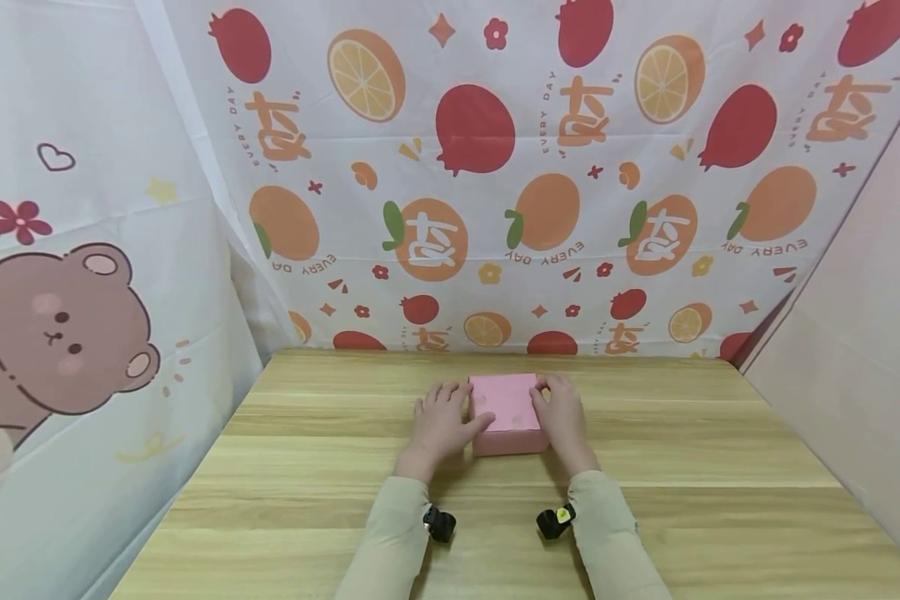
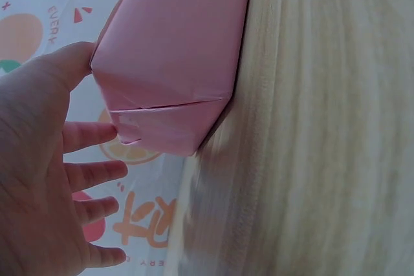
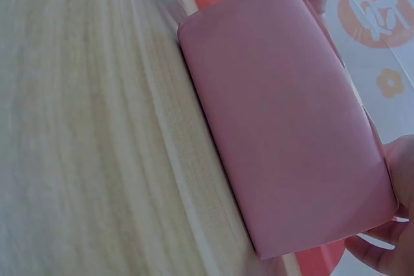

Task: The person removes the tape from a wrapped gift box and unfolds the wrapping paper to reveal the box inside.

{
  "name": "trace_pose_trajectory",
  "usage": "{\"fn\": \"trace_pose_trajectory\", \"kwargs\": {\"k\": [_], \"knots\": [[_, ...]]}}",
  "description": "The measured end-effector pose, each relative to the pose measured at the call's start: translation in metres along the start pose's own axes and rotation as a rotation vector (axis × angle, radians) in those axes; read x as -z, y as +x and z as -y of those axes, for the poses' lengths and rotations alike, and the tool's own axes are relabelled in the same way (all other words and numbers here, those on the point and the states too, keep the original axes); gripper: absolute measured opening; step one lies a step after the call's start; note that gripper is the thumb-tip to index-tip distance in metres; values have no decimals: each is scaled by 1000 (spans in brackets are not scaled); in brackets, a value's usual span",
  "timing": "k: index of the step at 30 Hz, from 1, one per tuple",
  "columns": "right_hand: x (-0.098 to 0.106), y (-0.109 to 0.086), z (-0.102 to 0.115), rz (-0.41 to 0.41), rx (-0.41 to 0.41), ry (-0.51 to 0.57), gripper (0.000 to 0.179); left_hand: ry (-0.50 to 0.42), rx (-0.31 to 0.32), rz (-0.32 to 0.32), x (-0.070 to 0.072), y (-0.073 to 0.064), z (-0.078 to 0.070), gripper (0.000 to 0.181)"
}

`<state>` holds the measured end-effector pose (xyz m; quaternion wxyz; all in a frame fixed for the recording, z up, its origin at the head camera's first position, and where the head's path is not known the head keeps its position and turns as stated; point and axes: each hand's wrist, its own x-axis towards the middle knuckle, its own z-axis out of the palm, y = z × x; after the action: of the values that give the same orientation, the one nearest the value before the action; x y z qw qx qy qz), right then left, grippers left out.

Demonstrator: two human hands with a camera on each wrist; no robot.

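Noting both hands at a pink box (image 1: 504, 402), which sits on the wood-grain table (image 1: 330, 467), toward its far edge and roughly midway across. Left hand (image 1: 438, 425) spread wide at the box's left end: thumb on the top edge, forefinger against the end, other three fingers stretched out and apart from the box. Right hand (image 1: 562, 417) at the opposite end, more narrowly set, gripping the edge with thumb on top and fingers bent around the end; some fingertips hidden behind the box. Left wrist view shows a creased fold across the box's left end; right wrist view shows the near long side, plain and smooth. Pale marks on the top face. Pale sleeves (image 1: 393, 525) on both forearms, a small black device (image 1: 441, 525) at the left wrist, another with a yellow patch at the right. Behind the table, a white cloth (image 1: 487, 192) printed with oranges and red fruit; to the left, a pale sheet (image 1: 120, 100) bearing a brown cartoon bear (image 1: 26, 308) and a heart outline (image 1: 56, 157)
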<state>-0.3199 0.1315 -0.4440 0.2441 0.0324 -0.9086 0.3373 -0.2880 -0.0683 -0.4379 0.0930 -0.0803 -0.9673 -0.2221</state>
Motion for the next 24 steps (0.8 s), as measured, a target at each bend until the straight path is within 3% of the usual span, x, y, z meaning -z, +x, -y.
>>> {"fn": "trace_pose_trajectory", "kwargs": {"k": [9,18,24], "knots": [[4,3,-1,55,57,-23,12,-9,-6,9,-1,0,-1,77],[13,9,-9,92,-53,-35,17,-28,-2,24,1,0,-1,76],[15,9,-20,82,-44,-12,15,-33,-4,31,-1,0,0,76]]}}
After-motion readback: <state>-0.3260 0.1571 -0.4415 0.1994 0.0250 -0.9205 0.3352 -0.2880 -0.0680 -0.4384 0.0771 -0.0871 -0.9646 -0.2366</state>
